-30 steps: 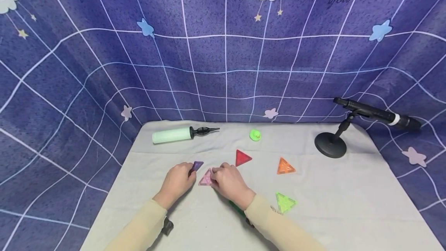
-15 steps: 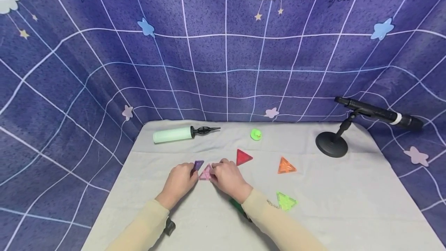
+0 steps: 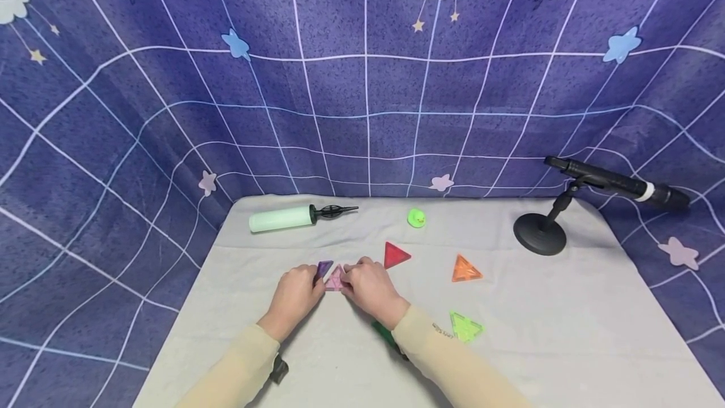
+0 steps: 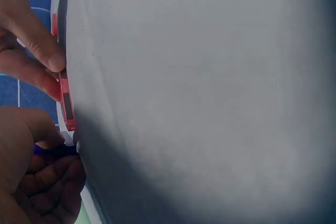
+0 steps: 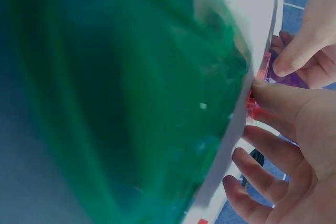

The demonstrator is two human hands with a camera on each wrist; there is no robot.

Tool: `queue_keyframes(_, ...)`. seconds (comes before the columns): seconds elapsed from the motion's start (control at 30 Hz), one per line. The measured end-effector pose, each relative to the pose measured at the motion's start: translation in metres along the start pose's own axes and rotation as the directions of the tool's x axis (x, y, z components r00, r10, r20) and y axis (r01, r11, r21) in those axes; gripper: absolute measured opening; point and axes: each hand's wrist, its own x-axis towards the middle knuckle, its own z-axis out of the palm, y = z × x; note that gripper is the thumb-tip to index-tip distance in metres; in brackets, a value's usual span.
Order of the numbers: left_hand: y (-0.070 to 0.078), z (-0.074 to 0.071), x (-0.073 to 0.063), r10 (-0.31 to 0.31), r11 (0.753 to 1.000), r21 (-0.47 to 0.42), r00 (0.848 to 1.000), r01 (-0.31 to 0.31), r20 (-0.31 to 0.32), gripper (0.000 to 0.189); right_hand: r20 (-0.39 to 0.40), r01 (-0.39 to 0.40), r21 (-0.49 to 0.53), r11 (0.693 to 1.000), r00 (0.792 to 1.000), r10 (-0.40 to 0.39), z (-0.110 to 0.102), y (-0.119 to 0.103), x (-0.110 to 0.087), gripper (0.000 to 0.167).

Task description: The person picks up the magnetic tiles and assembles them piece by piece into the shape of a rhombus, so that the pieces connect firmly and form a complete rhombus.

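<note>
My left hand (image 3: 296,293) pinches a purple translucent tile (image 3: 324,268) between thumb and fingers; in the left wrist view the purple tile (image 4: 55,149) shows edge-on. Just to its right, my right hand (image 3: 370,288) pinches a pink triangular magnetic tile (image 3: 335,279) by its right side. The two tiles are very close together; whether their edges touch I cannot tell. In the right wrist view the pink tile (image 5: 264,66) is mostly covered by thumb and fingers, and that hand's other fingers are spread. Behind the right hand lies a red triangular tile (image 3: 396,255).
An orange tile (image 3: 466,269) and a lime-green tile (image 3: 466,327) lie to the right. A dark green translucent piece (image 3: 387,335) is partly under the right forearm. Farther back are a pale green pump (image 3: 283,219), a green rubber duck (image 3: 416,218) and a microphone on a stand (image 3: 540,233).
The left hand has moved a little right with the purple tile, narrowing the gap to the pink one. The right hand and pink tile have shifted slightly away from the person.
</note>
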Motion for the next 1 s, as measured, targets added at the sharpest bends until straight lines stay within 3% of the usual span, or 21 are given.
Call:
queue_keyframes(0.3,0.002,0.002,0.001,-0.005,1.0,0.002,1.0,0.005,-0.001,0.022,-0.022,0.004,-0.071,0.998,1.0,-0.005,0.003,-0.001,-0.002,0.02)
queue_keyframes(0.7,0.01,0.005,0.002,0.034,0.999,0.003,0.998,-0.034,-0.048,0.022,0.054,-0.014,-0.124,0.992,0.998,0.021,-0.002,-0.004,-0.005,0.023)
queue_keyframes(1.0,0.008,0.003,-0.001,-0.003,1.0,-0.02,1.0,0.003,0.023,0.019,0.078,-0.014,-0.098,0.995,0.997,0.022,-0.002,-0.004,-0.005,0.02)
